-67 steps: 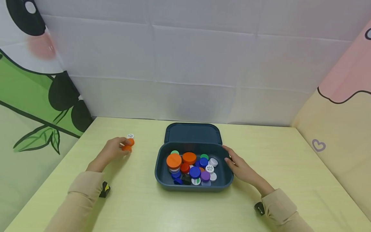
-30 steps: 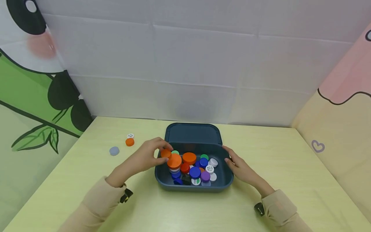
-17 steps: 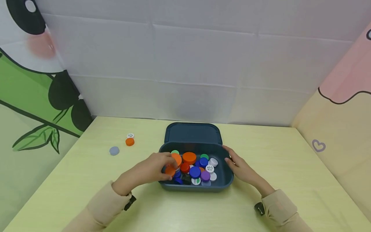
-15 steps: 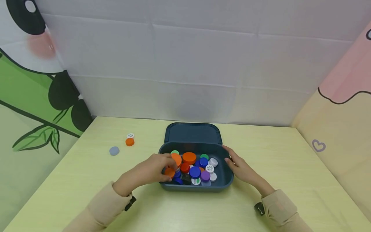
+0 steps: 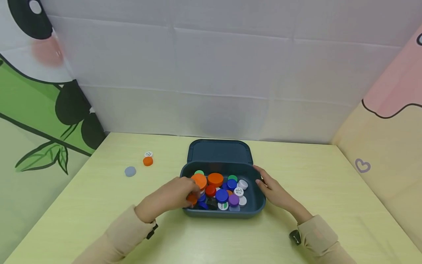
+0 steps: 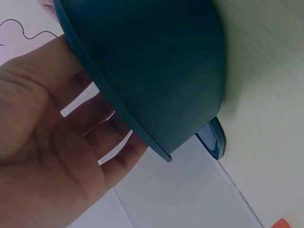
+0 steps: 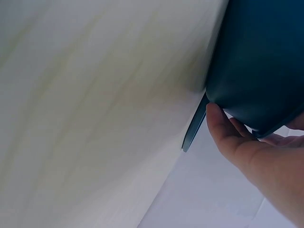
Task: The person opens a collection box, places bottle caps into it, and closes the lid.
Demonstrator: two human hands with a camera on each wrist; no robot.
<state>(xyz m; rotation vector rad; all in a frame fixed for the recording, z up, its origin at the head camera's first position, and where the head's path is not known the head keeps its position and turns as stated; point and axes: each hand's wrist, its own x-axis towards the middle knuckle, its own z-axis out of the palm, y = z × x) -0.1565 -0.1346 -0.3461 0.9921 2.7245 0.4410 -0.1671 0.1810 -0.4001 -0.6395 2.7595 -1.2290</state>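
A dark teal box [image 5: 227,214] full of mixed bottle caps stands mid-table. My left hand [image 5: 174,194] reaches over its left end, fingers inside, pinching an orange bottle cap [image 5: 192,199] low by the wall. In the left wrist view the box wall hides the left fingertips and the cap. My right hand [image 5: 275,189] grips the box's right rim, thumb and fingers on either side of the wall. Near the left hand, inside, lie a large orange cap [image 5: 199,180], a red cap [image 5: 210,190] and a black cap [image 5: 211,204].
On the table's left lie an orange cap [image 5: 148,161], a white printed cap [image 5: 148,154] and a pale blue-grey cap [image 5: 130,171]. Behind the box sits its dark lid [image 5: 219,151]. A white cloth backdrop [image 5: 214,80] borders the table's far edge.
My left hand has carried an orange cap from the table's left side into the box's left end, then lowered it toward the front wall. The right hand keeps its hold on the rim.
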